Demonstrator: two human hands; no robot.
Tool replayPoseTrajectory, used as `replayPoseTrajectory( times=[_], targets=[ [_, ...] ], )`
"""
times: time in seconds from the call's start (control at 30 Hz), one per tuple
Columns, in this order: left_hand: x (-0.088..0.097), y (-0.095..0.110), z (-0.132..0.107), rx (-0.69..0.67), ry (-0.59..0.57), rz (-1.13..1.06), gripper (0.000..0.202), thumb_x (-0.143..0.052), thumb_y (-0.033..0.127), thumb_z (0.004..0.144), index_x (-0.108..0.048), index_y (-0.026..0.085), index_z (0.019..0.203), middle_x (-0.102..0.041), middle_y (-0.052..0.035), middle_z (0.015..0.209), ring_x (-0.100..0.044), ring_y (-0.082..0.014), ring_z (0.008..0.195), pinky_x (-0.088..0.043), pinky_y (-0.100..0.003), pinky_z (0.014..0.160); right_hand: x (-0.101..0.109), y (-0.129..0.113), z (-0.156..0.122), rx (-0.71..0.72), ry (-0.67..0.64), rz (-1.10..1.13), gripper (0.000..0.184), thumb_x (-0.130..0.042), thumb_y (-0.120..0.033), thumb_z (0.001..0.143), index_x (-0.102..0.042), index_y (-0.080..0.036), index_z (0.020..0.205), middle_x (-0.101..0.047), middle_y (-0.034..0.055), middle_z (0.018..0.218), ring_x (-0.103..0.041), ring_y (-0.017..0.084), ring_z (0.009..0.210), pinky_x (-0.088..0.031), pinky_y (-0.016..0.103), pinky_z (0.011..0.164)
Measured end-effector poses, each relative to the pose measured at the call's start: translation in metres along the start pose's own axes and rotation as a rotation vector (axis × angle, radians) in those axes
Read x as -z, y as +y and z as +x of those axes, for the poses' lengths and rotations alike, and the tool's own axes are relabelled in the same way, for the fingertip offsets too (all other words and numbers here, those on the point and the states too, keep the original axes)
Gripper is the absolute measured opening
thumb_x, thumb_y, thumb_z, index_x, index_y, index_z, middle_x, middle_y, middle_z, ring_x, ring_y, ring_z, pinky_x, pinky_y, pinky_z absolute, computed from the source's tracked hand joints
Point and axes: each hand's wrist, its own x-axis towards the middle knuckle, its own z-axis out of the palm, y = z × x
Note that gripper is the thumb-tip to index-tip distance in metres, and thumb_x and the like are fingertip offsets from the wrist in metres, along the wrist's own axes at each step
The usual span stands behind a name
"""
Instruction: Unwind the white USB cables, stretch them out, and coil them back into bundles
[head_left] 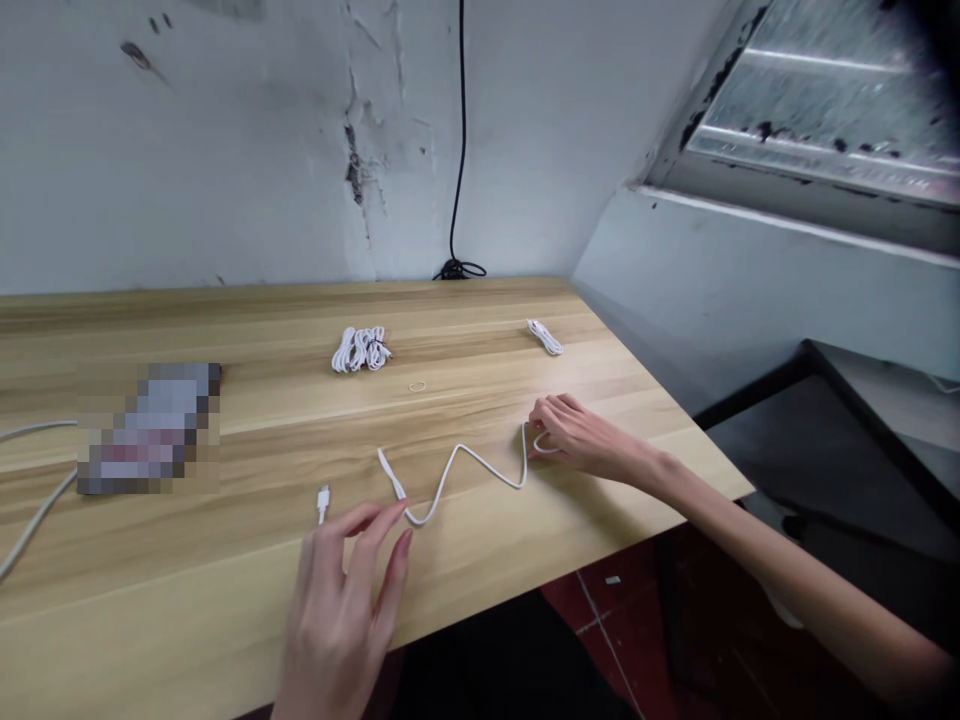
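A thin white charging cable (491, 467) lies in a zigzag on the wooden table between my two hands. My right hand (574, 435) has its fingers closed on this cable, whose small loop shows by the fingers; the fingertips are partly hidden. My left hand (341, 600) is low over the table with thumb and index finger apart, the index fingertip at or just above the cable's left part. Whether it touches the cable, I cannot tell. Just beyond the left knuckles lies a white USB plug (323, 499), its lead running out of sight behind that hand.
Farther back on the table (247, 560) are bundled white cables (361, 349), a small coiled white cable (544, 337) and a pale loop (417, 386). A blurred-out flat device (150, 430) lies left by a thicker white cord (37, 520). A black cord (459, 150) hangs down the wall.
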Motion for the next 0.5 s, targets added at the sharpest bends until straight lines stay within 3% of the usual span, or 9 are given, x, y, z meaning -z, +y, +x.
replayPoseTrajectory(
  times=[0.13, 0.27, 0.5],
  targets=[
    [-0.003, -0.003, -0.001, -0.011, -0.007, -0.016, 0.036, -0.061, 0.009, 0.091, -0.058, 0.016, 0.125, -0.059, -0.0107, 0.112, -0.060, -0.0220, 0.101, -0.049, -0.040, 0.091, 0.004, 0.007, 0.011, -0.019, -0.092, 0.052, 0.029, -0.049, -0.044, 0.099, -0.056, -0.018, 0.089, -0.059, 0.0056, 0.084, -0.053, 0.020, 0.076, -0.045, 0.035, 0.075],
    [-0.003, 0.001, -0.001, -0.029, 0.010, -0.042, 0.034, -0.060, 0.006, 0.090, -0.059, 0.015, 0.123, -0.060, -0.0104, 0.110, -0.060, -0.0214, 0.101, -0.048, -0.038, 0.090, 0.003, 0.006, 0.014, -0.106, -0.106, 0.147, 0.034, -0.046, -0.047, 0.100, -0.061, -0.018, 0.088, -0.057, 0.0058, 0.087, -0.049, 0.015, 0.067, -0.041, 0.031, 0.063],
    [0.002, 0.015, 0.019, -0.100, 0.002, -0.084, 0.028, -0.059, 0.007, 0.091, -0.059, 0.015, 0.118, -0.060, -0.0093, 0.104, -0.058, -0.0209, 0.095, -0.047, -0.036, 0.084, 0.011, -0.011, 0.013, -0.331, 0.155, 0.471, 0.044, -0.039, -0.046, 0.103, -0.067, -0.017, 0.087, -0.063, 0.0095, 0.096, -0.059, 0.016, 0.078, -0.046, 0.031, 0.073]
  ],
)
